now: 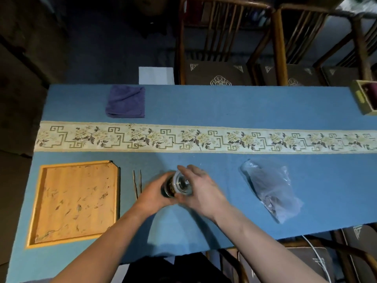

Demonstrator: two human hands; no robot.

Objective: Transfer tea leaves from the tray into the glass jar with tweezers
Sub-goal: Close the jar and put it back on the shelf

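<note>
A glass jar (175, 185) with dark tea leaves inside stands on the blue table, a little right of centre-left. My left hand (154, 196) grips its side from the left. My right hand (201, 189) curls over the clear glass lid (183, 181) on top of it. The thin dark tweezers (137, 183) lie on the cloth just left of my left hand. Further left sits the wooden tray (75, 201), with only a few scattered tea leaf scraps on it.
A crumpled clear plastic bag (271, 188) lies to the right of my hands. A folded purple cloth (126, 101) rests at the back left. A patterned runner (204, 139) crosses the table. A small box (366, 100) sits at the far right edge; wooden chairs (224, 48) stand behind.
</note>
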